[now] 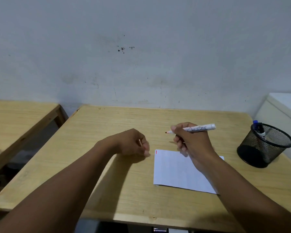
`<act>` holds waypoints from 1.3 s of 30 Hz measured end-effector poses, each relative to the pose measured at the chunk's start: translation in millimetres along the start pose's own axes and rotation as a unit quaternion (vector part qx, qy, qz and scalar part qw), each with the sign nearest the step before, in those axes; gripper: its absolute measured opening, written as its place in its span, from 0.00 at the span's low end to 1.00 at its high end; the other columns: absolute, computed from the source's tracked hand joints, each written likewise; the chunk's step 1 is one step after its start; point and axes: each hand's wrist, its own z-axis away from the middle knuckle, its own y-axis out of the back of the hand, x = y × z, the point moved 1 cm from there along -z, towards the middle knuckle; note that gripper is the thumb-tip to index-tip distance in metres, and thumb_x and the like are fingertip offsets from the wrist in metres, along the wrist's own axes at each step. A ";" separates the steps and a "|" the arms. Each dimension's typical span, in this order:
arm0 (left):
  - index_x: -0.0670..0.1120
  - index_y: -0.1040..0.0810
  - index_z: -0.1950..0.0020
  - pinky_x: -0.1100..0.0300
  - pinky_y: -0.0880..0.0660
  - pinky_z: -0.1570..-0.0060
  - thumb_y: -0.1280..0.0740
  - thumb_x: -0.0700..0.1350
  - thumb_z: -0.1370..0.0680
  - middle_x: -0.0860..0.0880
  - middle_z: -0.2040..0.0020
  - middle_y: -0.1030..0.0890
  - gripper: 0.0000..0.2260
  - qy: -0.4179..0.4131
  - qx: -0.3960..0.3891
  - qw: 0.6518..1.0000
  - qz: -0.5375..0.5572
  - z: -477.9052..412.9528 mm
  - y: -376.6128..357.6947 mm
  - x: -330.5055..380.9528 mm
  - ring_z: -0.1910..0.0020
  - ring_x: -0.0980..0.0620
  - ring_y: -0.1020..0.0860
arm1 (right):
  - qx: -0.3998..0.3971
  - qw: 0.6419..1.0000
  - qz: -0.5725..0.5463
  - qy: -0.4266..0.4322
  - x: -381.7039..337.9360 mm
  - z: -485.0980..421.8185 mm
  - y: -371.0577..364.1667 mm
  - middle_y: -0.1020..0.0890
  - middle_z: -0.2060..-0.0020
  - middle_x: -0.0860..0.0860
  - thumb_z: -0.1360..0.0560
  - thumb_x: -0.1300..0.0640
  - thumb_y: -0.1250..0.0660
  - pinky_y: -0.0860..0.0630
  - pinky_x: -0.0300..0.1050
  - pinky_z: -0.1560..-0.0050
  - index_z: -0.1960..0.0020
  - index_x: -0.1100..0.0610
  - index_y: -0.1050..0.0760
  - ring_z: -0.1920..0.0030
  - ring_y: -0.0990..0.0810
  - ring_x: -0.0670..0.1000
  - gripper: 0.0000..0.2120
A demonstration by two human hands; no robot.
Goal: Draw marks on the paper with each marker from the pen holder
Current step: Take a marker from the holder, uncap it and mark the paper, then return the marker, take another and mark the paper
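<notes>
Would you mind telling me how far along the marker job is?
Done: one short red mark on the paper. In hand: the right hand holds an uncapped marker above the table. Left: a blue marker waits in the holder.

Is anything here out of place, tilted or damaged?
Little stands out. The paper lies slightly askew to the table edge. The wall has dark chipped spots. The holder stands upright, nothing spilled.
</notes>
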 end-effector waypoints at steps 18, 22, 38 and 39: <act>0.40 0.15 0.45 0.61 0.24 0.61 0.31 0.43 0.19 0.47 0.58 0.15 0.09 -0.179 -0.043 0.868 0.462 -59.9 -32.6 164.6 0.62 0.51 0.17 | 0.044 0.997 -0.048 0.051 -107.1 21.5 113.2 0.16 0.67 0.59 0.23 0.62 0.33 0.28 0.41 0.71 0.63 0.58 0.17 0.71 0.19 0.52 0.11; 0.39 0.16 0.47 0.62 0.23 0.62 0.31 0.42 0.20 0.47 0.62 0.17 0.07 -0.178 -0.047 0.860 0.476 -62.6 -45.1 187.3 0.64 0.51 0.17 | 0.036 0.996 -0.053 0.063 -106.3 21.1 125.4 0.16 0.65 0.59 0.21 0.61 0.31 0.26 0.39 0.71 0.53 0.64 0.19 0.70 0.17 0.51 0.06; 0.44 0.15 0.53 0.52 0.20 0.58 0.28 0.43 0.22 0.43 0.61 0.14 0.03 -0.282 0.081 0.951 0.101 -90.0 -48.2 255.8 0.62 0.49 0.17 | 0.222 0.930 0.292 0.005 -117.5 17.0 252.5 0.12 0.60 0.59 0.23 0.44 0.29 0.38 0.38 0.76 0.48 0.65 0.20 0.77 0.28 0.52 0.22; 0.46 0.15 0.52 0.54 0.21 0.57 0.27 0.44 0.23 0.43 0.60 0.14 0.03 -0.290 0.076 0.951 0.071 -92.2 -55.6 258.6 0.62 0.48 0.18 | 0.216 0.931 0.294 0.005 -114.0 16.5 249.4 0.12 0.60 0.59 0.23 0.45 0.29 0.37 0.37 0.76 0.49 0.64 0.19 0.77 0.28 0.52 0.20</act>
